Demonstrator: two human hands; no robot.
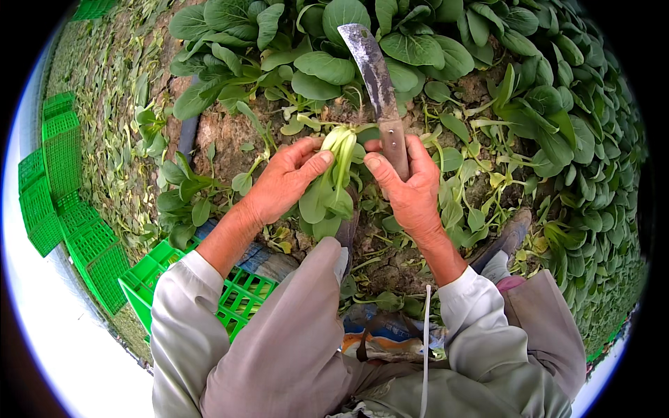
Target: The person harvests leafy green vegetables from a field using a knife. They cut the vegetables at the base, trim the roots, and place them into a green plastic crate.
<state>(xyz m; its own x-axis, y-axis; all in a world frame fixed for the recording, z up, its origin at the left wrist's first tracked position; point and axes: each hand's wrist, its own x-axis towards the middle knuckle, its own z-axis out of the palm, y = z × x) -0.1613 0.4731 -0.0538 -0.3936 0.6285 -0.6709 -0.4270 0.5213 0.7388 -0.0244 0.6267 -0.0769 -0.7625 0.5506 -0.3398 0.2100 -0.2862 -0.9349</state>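
Observation:
Between thumb and fingers of my left hand [290, 180] is a bunch of leafy greens [337, 162], like bok choy, its pale stalk end pointing away from me and its leaves hanging toward my knee. My right hand [410, 188] grips the wooden handle [394, 146] of a harvesting knife. The knife's curved, worn steel blade [375, 70] points away from me, over the standing greens [324, 68]. A small gap separates the right thumb from the bunch. Some of the left fingers are hidden behind the stalks.
Dense rows of greens [590, 141] cover the right side. Loose leaves [465, 172] litter the soil. A green plastic crate [151, 266] holding greens stands by my left arm. More green crates [62, 151] are stacked farther left. My shoes [504, 237] rest among the leaves.

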